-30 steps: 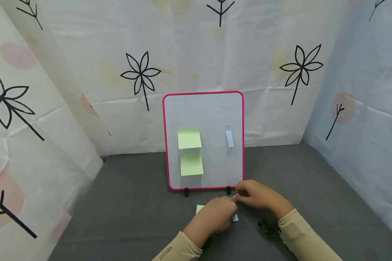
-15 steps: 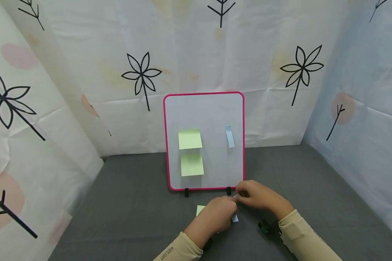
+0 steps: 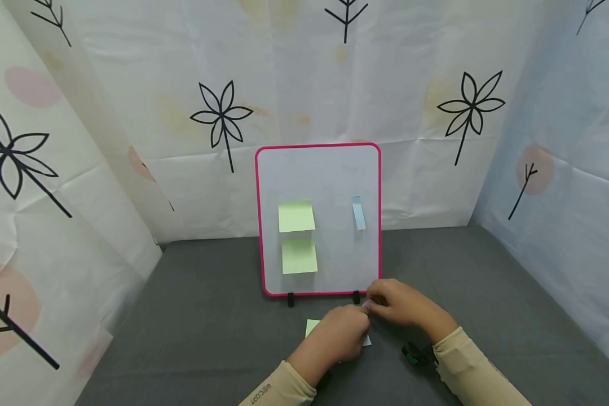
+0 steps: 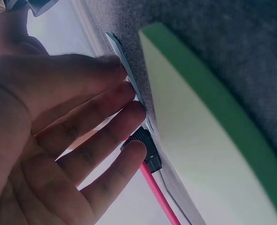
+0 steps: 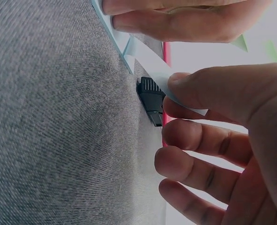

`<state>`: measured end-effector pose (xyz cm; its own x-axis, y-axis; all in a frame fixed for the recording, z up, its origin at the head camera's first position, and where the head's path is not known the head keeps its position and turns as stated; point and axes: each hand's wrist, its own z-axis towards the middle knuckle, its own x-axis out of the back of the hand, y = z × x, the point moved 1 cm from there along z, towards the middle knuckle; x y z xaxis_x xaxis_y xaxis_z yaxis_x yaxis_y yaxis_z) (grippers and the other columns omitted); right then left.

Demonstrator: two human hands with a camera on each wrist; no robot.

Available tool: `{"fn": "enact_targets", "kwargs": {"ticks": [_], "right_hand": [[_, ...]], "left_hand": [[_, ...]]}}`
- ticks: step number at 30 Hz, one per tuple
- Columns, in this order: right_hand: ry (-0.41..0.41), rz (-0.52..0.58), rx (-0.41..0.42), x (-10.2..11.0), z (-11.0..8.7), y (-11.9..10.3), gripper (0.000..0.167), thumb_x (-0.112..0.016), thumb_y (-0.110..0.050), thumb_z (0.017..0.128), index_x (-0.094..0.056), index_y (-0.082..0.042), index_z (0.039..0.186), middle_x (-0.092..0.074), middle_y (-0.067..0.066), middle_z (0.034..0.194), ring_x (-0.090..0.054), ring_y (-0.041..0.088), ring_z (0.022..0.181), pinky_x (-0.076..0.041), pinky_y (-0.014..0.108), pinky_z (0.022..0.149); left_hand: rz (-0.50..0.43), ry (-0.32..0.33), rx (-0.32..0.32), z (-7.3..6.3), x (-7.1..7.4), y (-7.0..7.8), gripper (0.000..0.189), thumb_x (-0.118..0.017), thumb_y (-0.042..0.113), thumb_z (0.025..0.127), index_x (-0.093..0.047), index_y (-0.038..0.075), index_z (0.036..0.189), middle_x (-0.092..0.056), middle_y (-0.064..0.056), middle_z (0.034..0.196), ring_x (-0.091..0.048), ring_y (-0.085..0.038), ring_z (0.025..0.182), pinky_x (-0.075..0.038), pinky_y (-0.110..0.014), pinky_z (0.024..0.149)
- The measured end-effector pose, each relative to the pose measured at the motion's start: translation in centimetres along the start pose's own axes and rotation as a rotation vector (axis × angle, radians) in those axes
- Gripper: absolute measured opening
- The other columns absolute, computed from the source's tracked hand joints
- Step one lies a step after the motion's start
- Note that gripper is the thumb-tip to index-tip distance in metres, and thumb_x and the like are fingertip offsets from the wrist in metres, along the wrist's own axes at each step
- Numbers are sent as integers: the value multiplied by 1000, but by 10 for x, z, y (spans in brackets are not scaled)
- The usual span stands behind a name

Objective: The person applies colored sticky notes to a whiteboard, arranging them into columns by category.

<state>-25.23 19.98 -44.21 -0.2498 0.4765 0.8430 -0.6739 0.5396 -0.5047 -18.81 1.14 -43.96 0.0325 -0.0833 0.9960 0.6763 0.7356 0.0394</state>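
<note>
Close in front of the whiteboard, my left hand [image 3: 335, 334] presses its fingertips onto a thin pad of narrow blue sticky notes [image 5: 111, 33] lying on the table. Its fingers look fairly straight in the left wrist view. My right hand [image 3: 403, 301] pinches the free end of one blue strip [image 5: 151, 68] between thumb and index finger. That strip curls up off the pad, its other end still against it. Beside the left hand lies a light green sticky note pad [image 4: 195, 136], mostly hidden under the hand in the head view.
A pink-framed whiteboard [image 3: 332, 175] stands on black feet [image 3: 291, 300] just beyond the hands. It bears two green notes, an upper one [image 3: 296, 216] and a lower one [image 3: 299, 256], and a blue strip [image 3: 358, 213]. Patterned cloth walls [image 3: 304, 67] enclose the grey table [image 3: 208, 338].
Both hands hold nearly the same pose over the pad. The whole head view has shifted very slightly to the right.
</note>
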Motion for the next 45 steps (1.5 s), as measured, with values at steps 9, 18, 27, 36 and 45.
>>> {"fn": "enact_targets", "kwargs": {"ticks": [9, 18, 27, 36, 45], "right_hand": [[7, -45, -33, -1, 1, -2, 21, -75, -11, 98, -64, -20, 82, -47, -14, 73, -42, -3, 66, -39, 20, 60], [51, -93, -67, -1, -2, -3, 22, -76, -13, 97, -64, -22, 81, -48, -13, 75, -42, -3, 66, -39, 20, 60], [127, -171, -60, -2, -3, -5, 22, -78, -13, 96, -66, -23, 81, -51, -14, 78, -43, -4, 68, -40, 20, 59], [240, -264, -17, -5, 0, -3, 23, -83, -15, 92, -66, -24, 79, -52, -15, 77, -43, -5, 66, -41, 20, 59], [334, -302, 17, -3, 2, -4, 21, -85, -13, 89, -68, -22, 80, -54, -14, 76, -42, -6, 62, -41, 19, 56]], "left_hand": [[-1, -16, 14, 2, -2, 1, 26, -81, 9, 89, -68, 20, 69, -58, 8, 72, -42, -6, 62, -36, -25, 55], [-19, 6, -12, 0, 0, 0, 23, -77, 12, 93, -71, 20, 73, -58, 9, 73, -46, -5, 62, -38, -23, 55], [12, 12, -25, 0, 2, 1, 16, -79, 14, 91, -75, 22, 78, -62, 10, 77, -52, -5, 64, -41, -22, 56], [13, 19, -37, 1, -1, 0, 22, -78, 11, 91, -70, 20, 72, -57, 8, 73, -43, -6, 59, -34, -23, 51], [26, 20, -44, 1, 0, 0, 19, -79, 13, 91, -73, 20, 74, -57, 8, 72, -43, -6, 58, -34, -23, 51]]}}
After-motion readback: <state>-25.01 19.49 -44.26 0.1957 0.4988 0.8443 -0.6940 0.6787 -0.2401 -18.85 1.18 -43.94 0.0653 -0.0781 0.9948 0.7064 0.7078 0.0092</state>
